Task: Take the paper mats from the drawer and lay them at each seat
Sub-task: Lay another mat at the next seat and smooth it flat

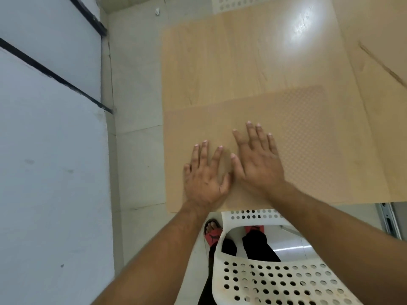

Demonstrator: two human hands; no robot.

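a white wall point(50, 161) with 2 black strips fills the left of the frame, with a strip of grey tiled floor point(136, 102) beside it. the light wooden table point(242, 62) takes the upper right, with glare near the top. the tan paper mat point(312, 142) lies flat along the table's lower edge. a white perforated chair point(275, 282) sits at bottom centre. the left hand point(204, 179) and right hand point(257, 164) press flat on the mat's left half, fingers spread wide, gripping nothing.
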